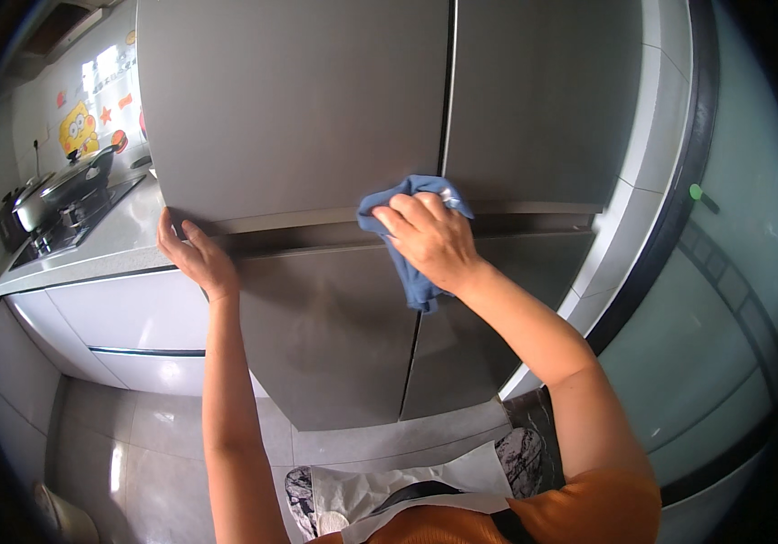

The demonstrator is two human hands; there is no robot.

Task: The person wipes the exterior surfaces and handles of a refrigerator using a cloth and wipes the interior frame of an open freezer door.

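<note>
While right hand (pixel 432 238) clutches bunched blue cloth (pixel 417 288) against fridge (pixel 307 109) near door seam, left hand (pixel 200 263) rests empty, loosely open, at fridge's left edge. Cloth likely light, limp; best gripped mid-bunch.

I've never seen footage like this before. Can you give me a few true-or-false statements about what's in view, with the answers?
1. The right hand holds a blue cloth. True.
2. The left hand holds a second cloth. False: it holds no cloth and is at the left edge of the refrigerator.
3. The refrigerator doors are grey. True.
4. The cooktop is to the right of the refrigerator. False: it is to the left.
5. The person wears an orange sleeve. True.
6. The refrigerator doors stand wide open. False: they are shut.
</note>
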